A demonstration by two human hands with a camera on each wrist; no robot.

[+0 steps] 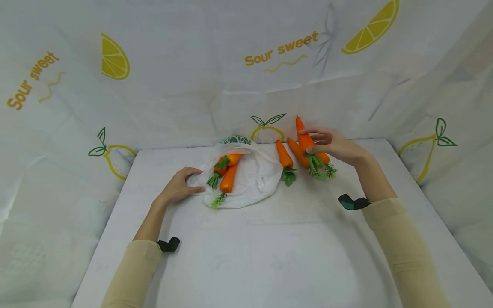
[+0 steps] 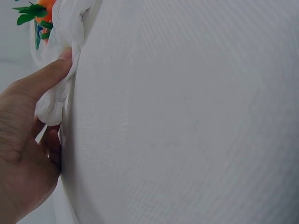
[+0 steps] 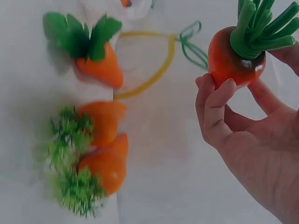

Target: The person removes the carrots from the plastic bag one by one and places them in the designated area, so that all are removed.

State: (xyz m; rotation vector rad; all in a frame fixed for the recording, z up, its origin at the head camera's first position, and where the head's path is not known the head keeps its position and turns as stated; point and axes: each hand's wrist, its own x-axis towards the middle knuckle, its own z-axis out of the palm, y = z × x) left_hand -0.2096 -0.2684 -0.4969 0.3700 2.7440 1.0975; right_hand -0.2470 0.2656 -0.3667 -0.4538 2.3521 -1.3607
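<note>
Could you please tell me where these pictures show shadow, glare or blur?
Head view: soft shadow on the table beside the right sleeve; left wrist view: grey shadow along the left hand; right wrist view: held carrot fairly sharp, with small glare near its stalks, the three loose carrots blurred.

Free tabletop [image 1: 265, 256] nearside, bag [image 1: 254, 184] beyond
</note>
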